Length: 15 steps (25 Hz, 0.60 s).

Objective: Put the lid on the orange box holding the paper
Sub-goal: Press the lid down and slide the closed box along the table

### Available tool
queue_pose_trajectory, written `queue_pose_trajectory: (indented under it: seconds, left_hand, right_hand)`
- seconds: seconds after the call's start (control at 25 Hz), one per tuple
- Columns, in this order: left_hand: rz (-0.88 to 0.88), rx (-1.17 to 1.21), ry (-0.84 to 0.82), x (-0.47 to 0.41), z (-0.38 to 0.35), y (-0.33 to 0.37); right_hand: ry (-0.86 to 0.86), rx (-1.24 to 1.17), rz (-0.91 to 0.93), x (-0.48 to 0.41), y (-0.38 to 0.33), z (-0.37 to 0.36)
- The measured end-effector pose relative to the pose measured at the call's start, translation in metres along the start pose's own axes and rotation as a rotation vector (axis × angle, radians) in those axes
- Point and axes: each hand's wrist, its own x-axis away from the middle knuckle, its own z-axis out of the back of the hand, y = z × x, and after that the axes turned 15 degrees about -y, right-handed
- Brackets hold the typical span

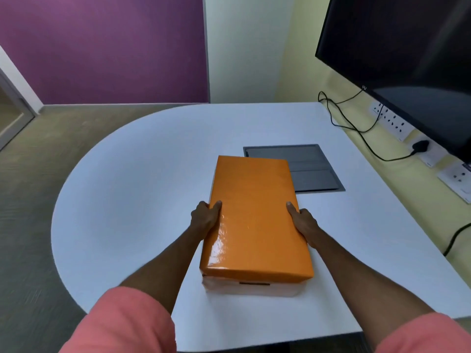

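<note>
My pink sleeves [122, 324] fill the bottom of the view, and my forearms run forward from them to the orange lid [254, 215], which sits over the box in the middle of the white table [132, 179]. My left hand [205, 219] clasps the lid's left long edge and my right hand [304, 225] the right one. On each side the thumb lies on top and the fingers wrap down the side, so both hands are closed on the lid. Holding it at both long sides lets me keep it level and square over the box, I think, so it goes down evenly rather than catching at one corner.

At the near end a pale band of the box [251, 287] shows below the lid's rim, with a small dark slot in it. Whether the lid is fully seated or has further to sink I cannot tell. The paper inside is covered completely. My fingers below the lid's edges are out of sight too.

Just behind the lid, a grey panel [316, 171] is set flush in the tabletop, partly covered by the lid's far corner. To the right a dark monitor [407, 59] is cut off by the frame, with a black cable [356, 128] trailing to wall sockets [392, 121].
</note>
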Motion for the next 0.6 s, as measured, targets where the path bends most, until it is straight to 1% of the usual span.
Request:
queue_pose_trajectory:
  seconds: [0.16,0.36,0.6]
  left_hand:
    - [-0.027,-0.034,-0.004,0.012,-0.011,-0.007]
    - [-0.027,-0.253,0.138,0.017,-0.024,-0.016]
    - [-0.041,-0.314,0.224,0.015,-0.033,-0.031]
  right_hand:
    - [0.062,0.025,0.036,0.005,0.013,-0.008]
    - [0.171,0.106,0.075,0.006,0.022,-0.017]
    - [0.224,0.151,0.108,0.005,0.029,-0.024]
